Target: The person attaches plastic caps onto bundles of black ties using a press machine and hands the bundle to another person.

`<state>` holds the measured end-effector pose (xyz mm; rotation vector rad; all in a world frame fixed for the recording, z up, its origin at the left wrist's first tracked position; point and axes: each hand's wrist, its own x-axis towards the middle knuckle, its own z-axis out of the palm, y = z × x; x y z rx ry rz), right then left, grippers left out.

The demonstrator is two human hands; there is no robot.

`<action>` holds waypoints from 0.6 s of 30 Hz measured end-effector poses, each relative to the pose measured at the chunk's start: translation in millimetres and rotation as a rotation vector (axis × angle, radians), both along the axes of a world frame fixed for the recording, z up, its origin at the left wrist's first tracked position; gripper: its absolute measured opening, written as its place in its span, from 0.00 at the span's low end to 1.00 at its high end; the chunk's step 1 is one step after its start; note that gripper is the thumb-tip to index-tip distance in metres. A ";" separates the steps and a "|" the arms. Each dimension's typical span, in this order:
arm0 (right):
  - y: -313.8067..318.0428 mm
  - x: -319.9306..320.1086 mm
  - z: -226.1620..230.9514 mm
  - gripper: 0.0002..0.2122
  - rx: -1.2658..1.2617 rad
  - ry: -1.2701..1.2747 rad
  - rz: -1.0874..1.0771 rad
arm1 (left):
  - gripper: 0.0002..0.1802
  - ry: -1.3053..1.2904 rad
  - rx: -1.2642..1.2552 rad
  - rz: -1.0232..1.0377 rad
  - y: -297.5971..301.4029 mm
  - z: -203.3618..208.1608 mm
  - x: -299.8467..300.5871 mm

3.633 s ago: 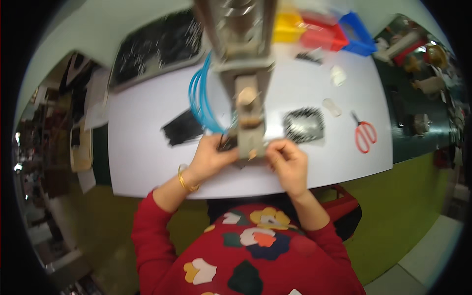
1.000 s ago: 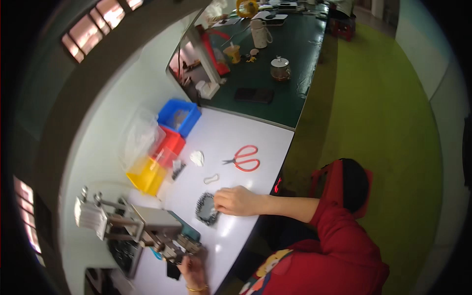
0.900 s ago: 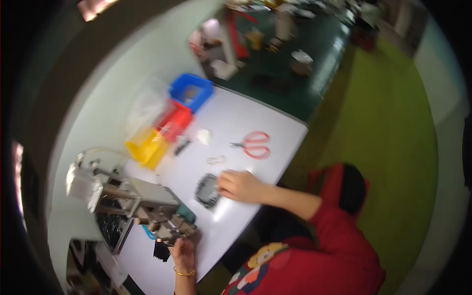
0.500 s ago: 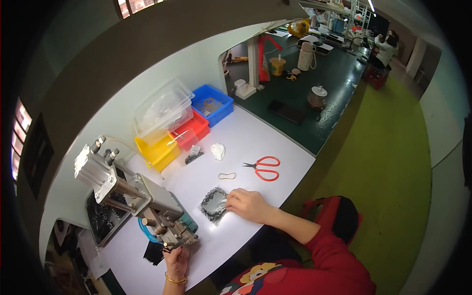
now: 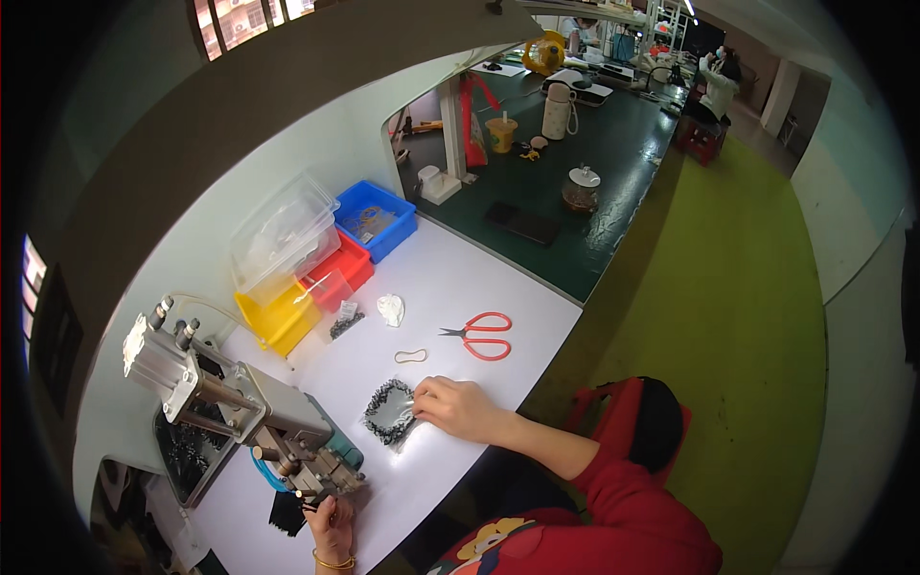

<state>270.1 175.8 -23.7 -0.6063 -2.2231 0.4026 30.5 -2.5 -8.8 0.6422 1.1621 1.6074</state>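
**Right hand [image 5: 455,410] stretched out palm down, left hand [image 5: 331,524] low and curled**

The right forearm [image 5: 541,446] slants in from the lower right, bare as far as a red sleeve [image 5: 637,494] drawn up toward the elbow. The wrist is nearly straight, the back of the hand faces up, and the bent fingers [image 5: 424,395] point left, close together.

The left hand rises from the lower edge, left of centre, with its fingers curled in; whether their tips meet is too small to tell. A gold bracelet [image 5: 335,563] circles the left wrist [image 5: 333,551]. The hands are well apart, the left one nearer the lower edge.
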 end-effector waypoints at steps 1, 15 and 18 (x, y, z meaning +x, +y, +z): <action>0.3 0.9 0.2 0.05 -0.003 -0.009 0.002 | 0.16 0.021 0.004 -0.024 -0.6 -4.1 -2.1; -6.0 -2.3 -12.0 0.05 0.049 0.069 0.008 | 0.18 -0.083 0.070 -0.068 -9.4 -12.9 -8.3; -8.1 -2.7 -14.8 0.04 0.044 0.086 0.003 | 0.18 -0.063 0.066 -0.101 -8.8 -10.9 -5.9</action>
